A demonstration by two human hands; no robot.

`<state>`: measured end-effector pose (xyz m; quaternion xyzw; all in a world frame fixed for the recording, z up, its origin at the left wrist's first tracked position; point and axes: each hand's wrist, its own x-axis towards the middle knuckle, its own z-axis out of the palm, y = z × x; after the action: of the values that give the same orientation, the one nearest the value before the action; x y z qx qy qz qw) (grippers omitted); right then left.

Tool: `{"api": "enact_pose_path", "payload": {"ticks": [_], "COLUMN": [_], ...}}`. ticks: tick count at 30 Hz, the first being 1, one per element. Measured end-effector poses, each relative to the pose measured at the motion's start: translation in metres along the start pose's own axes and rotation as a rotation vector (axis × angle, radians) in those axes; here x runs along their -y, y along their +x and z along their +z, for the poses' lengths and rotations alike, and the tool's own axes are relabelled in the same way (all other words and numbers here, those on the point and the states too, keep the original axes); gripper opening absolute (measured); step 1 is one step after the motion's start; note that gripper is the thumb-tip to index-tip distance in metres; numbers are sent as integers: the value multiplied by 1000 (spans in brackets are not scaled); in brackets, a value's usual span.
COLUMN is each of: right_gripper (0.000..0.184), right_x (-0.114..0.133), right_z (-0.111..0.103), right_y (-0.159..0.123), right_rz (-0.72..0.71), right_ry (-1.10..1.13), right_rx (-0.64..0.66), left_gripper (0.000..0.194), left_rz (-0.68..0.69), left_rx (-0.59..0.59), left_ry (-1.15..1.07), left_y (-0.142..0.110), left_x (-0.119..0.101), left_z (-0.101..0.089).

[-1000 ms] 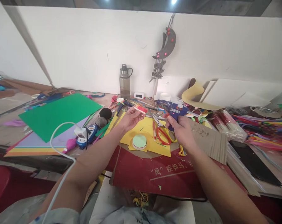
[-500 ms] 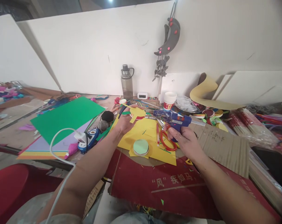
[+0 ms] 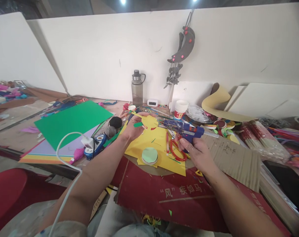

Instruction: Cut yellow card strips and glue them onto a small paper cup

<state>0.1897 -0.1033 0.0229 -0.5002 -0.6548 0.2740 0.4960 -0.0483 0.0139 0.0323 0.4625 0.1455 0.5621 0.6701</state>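
Observation:
In my left hand (image 3: 133,129) is a round yellow paper piece (image 3: 149,122) with strips sticking out from its edge, one yellow and one green; a red-and-white band shows along its lower side. The fingers of that hand are curled behind the piece and partly hidden. My right hand (image 3: 195,148) is wrapped round the handle of a blue hot glue gun (image 3: 186,129). Its nozzle points left, at the right edge of the yellow piece; whether they touch I cannot tell. Below lies a pale green disc (image 3: 149,155) on yellow paper sheets (image 3: 174,168).
Red-handled scissors (image 3: 177,152) and a red pencil lie below the glue gun. Behind stand a water bottle (image 3: 137,90), a small white clock (image 3: 152,103) and a paper cup (image 3: 180,108). A white cable (image 3: 69,164) crosses my left arm from a blue power strip (image 3: 96,149).
The yellow piece has turned in my left hand, so a green strip now shows at its left. The glue gun's nozzle is closer to its edge. The view has shifted slightly.

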Motion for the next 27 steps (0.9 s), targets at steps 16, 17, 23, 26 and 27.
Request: {"api": "enact_pose_path", "payload": {"ticks": [16, 17, 23, 26, 27], "right_gripper": [54, 54, 55, 56, 56], "right_x": [2, 2, 0, 0, -1], "right_z": [0, 0, 1, 0, 0], "right_y": [0, 0, 0, 0, 0], "right_rz": [55, 59, 72, 83, 84], "right_ry": [30, 34, 21, 30, 31], "right_rx": [-5, 0, -5, -10, -12], "left_gripper": [26, 27, 29, 29, 29], "left_rz": [-22, -22, -11, -9, -8], "left_rx": [-29, -25, 3, 20, 21], "left_ry": [-45, -42, -33, -25, -24], "left_y": [3, 4, 6, 5, 5], "left_x": [3, 4, 7, 6, 6], "left_z": [-7, -9, -14, -11, -10]}}
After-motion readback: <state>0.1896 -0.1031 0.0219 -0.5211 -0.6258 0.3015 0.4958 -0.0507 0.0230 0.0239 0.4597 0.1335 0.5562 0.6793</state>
